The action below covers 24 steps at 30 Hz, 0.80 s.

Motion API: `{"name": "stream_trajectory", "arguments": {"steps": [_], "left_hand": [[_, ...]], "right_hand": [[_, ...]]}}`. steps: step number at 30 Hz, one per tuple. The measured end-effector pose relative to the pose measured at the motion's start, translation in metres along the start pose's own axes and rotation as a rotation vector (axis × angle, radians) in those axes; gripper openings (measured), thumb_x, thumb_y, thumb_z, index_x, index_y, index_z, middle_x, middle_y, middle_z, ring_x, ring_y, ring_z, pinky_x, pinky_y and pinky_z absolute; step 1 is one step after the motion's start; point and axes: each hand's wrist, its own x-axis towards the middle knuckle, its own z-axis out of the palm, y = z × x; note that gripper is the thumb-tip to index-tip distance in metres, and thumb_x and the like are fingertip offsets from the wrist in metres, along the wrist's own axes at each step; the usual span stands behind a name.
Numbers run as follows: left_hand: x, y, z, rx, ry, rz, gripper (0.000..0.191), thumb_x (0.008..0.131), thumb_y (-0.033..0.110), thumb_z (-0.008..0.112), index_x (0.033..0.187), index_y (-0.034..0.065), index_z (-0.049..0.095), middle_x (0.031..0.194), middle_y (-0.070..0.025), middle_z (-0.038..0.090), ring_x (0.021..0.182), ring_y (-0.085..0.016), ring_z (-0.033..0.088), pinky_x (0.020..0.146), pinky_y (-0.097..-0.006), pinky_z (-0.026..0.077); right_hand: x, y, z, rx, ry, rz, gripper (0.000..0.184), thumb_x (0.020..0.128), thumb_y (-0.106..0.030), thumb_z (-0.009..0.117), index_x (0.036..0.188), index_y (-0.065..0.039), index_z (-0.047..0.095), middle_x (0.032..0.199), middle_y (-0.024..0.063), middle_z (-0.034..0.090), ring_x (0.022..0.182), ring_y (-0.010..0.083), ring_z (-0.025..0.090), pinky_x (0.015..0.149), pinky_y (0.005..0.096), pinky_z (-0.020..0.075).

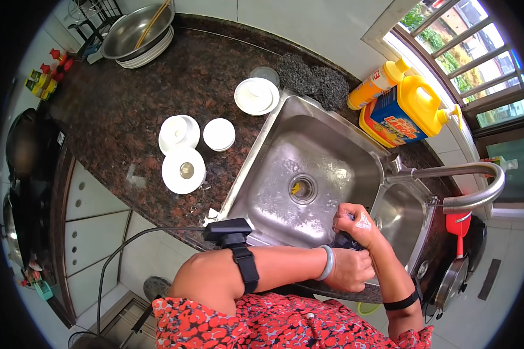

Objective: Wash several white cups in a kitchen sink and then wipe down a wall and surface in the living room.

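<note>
Over the front right of a steel sink (284, 148), my two hands are close together on a dark wet cloth (346, 241). My right hand (353, 224) is curled around the cloth, with white suds on its back. My left hand (349, 268), below a pale bangle (326, 262), is closed against the cloth's lower end and beside my right wrist; its fingertips are partly hidden. Yellow scraps (296, 188) lie in the sink drain (303, 189). The curved faucet (471, 174) stands to the right, above a smaller basin (401, 213).
White dishes and lids (183, 170) sit on the granite counter (122, 109), left of the sink. Dark scouring pads (312, 80), an orange bottle (377, 83) and a yellow detergent jug (401, 113) line the back. A metal bowl (135, 32) with chopsticks (153, 24) tops stacked plates (150, 54).
</note>
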Motion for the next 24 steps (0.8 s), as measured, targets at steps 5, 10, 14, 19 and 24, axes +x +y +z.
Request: {"name": "stream_trajectory", "arguments": {"steps": [5,10,14,19,24], "left_hand": [[-0.014,0.007,0.021,-0.028,-0.234,0.065,0.017,0.069,0.028,0.058,0.062,0.0133,0.062,0.079,-0.0069,0.059,0.079,-0.026,0.062,0.074,-0.0392,0.048],[-0.028,0.008,0.039,0.078,-0.275,0.134,0.017,0.070,0.026,0.060,0.068,0.0114,0.069,0.084,-0.0098,0.065,0.082,-0.028,0.065,0.078,-0.0401,0.050],[-0.041,0.021,0.046,0.155,-0.320,0.174,0.016,0.073,0.024,0.058,0.063,0.0128,0.064,0.083,-0.0079,0.063,0.083,-0.026,0.063,0.077,-0.0368,0.049],[-0.008,0.045,-0.037,-0.028,-0.283,0.051,0.013,0.072,0.022,0.058,0.064,0.0125,0.057,0.077,-0.0058,0.055,0.075,-0.024,0.058,0.067,-0.0353,0.046],[0.017,0.063,-0.113,0.032,0.102,-0.508,0.016,0.063,0.015,0.067,0.074,0.0094,0.057,0.086,-0.0090,0.054,0.081,-0.029,0.058,0.071,-0.0390,0.048]], "right_hand": [[-0.002,-0.013,0.020,-0.357,0.095,-0.019,0.019,0.070,-0.009,0.061,0.067,0.002,0.046,0.058,0.0062,0.044,0.060,0.0125,0.041,0.056,0.0306,0.0400],[0.002,-0.009,0.037,-0.579,0.190,-0.088,0.017,0.072,-0.009,0.063,0.071,0.003,0.051,0.058,0.0134,0.047,0.057,0.0172,0.049,0.057,0.0339,0.0438],[-0.004,0.003,0.050,-0.460,0.278,-0.109,0.015,0.072,-0.008,0.062,0.066,0.000,0.051,0.059,0.0105,0.055,0.058,0.0153,0.055,0.056,0.0319,0.0451],[-0.019,0.015,0.044,0.430,0.086,-0.116,0.015,0.088,-0.016,0.060,0.081,-0.003,0.056,0.077,0.0044,0.062,0.072,0.0142,0.060,0.070,0.0263,0.0467],[-0.005,0.042,0.043,-0.112,0.290,-0.251,0.029,0.090,-0.029,0.061,0.109,-0.007,0.059,0.105,0.0129,0.061,0.096,0.0276,0.061,0.085,0.0364,0.0487]]}}
